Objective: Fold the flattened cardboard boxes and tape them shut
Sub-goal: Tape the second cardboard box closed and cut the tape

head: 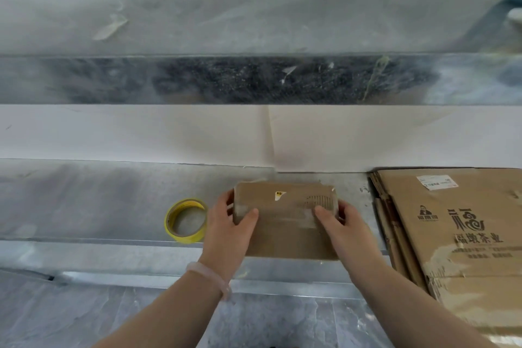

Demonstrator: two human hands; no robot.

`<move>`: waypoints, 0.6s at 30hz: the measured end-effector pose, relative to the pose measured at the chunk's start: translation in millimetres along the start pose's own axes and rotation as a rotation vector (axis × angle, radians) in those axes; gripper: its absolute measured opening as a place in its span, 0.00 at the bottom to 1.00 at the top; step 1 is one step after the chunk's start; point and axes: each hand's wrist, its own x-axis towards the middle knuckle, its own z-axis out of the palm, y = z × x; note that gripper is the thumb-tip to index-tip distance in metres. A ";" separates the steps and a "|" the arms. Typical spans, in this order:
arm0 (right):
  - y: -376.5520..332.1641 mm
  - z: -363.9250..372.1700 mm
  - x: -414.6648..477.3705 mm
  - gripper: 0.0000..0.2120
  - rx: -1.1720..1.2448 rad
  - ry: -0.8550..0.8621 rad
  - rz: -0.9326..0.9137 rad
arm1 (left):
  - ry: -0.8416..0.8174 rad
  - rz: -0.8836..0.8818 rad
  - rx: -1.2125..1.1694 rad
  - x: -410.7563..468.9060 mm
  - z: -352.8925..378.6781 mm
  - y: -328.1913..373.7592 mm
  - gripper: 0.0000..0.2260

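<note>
Presently, item one: small cardboard box (285,234), lower centre of the frame. Brown, closed, oblong, with worn corners. A torn white-and-yellow sticker (280,195) sits near its far edge, and a faint ribbed print (319,202) lies to the right of it. A glossy band crosses the top face. Whether the box rests on the ledge (84,200) or is lifted off it cannot be told.

Hands: the left hand (228,217) grips the box's left end and the right hand (341,223) grips the right end. Both thumbs lie on the top face, with the fingers curled round the sides. A pale bracelet (209,274) circles the left wrist.

Item two: roll of yellow tape (185,237), lying flat just left of the left hand.

Item three: stack of flattened cardboard boxes (452,234), lower right, printed in dark characters and bearing a white label (436,181).

Edges and room: the box's near edge reaches past the ledge's front lip. A narrow strip of grey ledge separates the box from the stack. Left of the tape roll the ledge runs bare to the frame edge. A white paper band (141,133) borders the ledge behind.
</note>
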 end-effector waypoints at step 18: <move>16.6 -23.4 -3.8 0.17 0.249 -0.228 -0.215 | -0.049 0.119 -0.189 -13.4 -30.4 -35.2 0.29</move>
